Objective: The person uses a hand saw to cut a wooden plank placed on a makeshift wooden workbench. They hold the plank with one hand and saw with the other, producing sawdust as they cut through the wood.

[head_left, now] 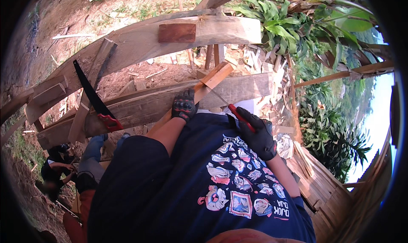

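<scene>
My left hand (pixel 185 105), in a black padded glove, presses and grips a reddish-brown wooden board (pixel 217 75) that lies slantwise across a weathered plank (pixel 148 97). With my right hand (pixel 259 137), also gloved in black, I hold a handsaw by its red handle (pixel 241 117). The saw's thin blade (pixel 218 95) reaches up and left to the board's edge, to the right of my left hand. Whether its teeth are sunk into the wood is too small to tell. The board's lower end passes behind my left forearm.
Another handsaw (pixel 94 96), black-bladed and red-handled, leans on the planks at left. A dark red wood block (pixel 177 32) rests on the far beam (pixel 229 29). A person (pixel 55 170) works at lower left. Scrap wood (pixel 255 58) and stacked boards (pixel 321 187) lie right.
</scene>
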Available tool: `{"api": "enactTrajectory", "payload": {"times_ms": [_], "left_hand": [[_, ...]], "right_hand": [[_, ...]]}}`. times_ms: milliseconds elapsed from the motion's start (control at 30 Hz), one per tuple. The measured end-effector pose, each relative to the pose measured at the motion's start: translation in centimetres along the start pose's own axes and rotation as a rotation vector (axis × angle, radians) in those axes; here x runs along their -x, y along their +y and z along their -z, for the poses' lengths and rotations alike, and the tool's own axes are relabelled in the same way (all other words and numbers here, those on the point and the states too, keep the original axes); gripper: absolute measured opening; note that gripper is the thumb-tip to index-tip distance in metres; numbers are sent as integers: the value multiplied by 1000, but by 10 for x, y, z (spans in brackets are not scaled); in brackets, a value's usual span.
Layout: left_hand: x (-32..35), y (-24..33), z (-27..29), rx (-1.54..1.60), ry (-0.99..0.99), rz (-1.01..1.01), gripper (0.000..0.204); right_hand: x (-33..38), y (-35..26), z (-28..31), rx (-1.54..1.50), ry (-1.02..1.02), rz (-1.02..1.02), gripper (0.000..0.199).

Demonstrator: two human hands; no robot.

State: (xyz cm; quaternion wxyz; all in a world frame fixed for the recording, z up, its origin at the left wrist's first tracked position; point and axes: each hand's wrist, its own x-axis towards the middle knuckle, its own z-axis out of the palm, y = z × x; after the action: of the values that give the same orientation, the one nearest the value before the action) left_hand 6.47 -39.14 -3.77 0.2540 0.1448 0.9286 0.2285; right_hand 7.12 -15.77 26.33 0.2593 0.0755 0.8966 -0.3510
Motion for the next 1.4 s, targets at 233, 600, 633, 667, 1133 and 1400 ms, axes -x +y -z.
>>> {"api": "enactTrajectory", "payload": {"times_ms": [233, 600, 633, 667, 1133, 1400], "left_hand": [[-1, 2, 1, 11, -50, 21, 62], [1, 6, 10, -19, -24, 8, 59], [1, 5, 7, -10, -11, 1, 59], [1, 3, 3, 0, 1, -5, 59], [1, 1, 3, 2, 31, -18, 63], [-2, -2, -4, -4, -10, 10, 67]], "right_hand": [[2, 2, -2, -23, 46, 61, 43], [-2, -8, 5, 0, 35, 23, 44], [-3, -6, 4, 0, 43, 35, 45], [-4, -5, 6, -1, 41, 25, 47], [-4, -12, 7, -59, -104, 7, 69], [-20, 1, -13, -83, -42, 23, 54]]}}
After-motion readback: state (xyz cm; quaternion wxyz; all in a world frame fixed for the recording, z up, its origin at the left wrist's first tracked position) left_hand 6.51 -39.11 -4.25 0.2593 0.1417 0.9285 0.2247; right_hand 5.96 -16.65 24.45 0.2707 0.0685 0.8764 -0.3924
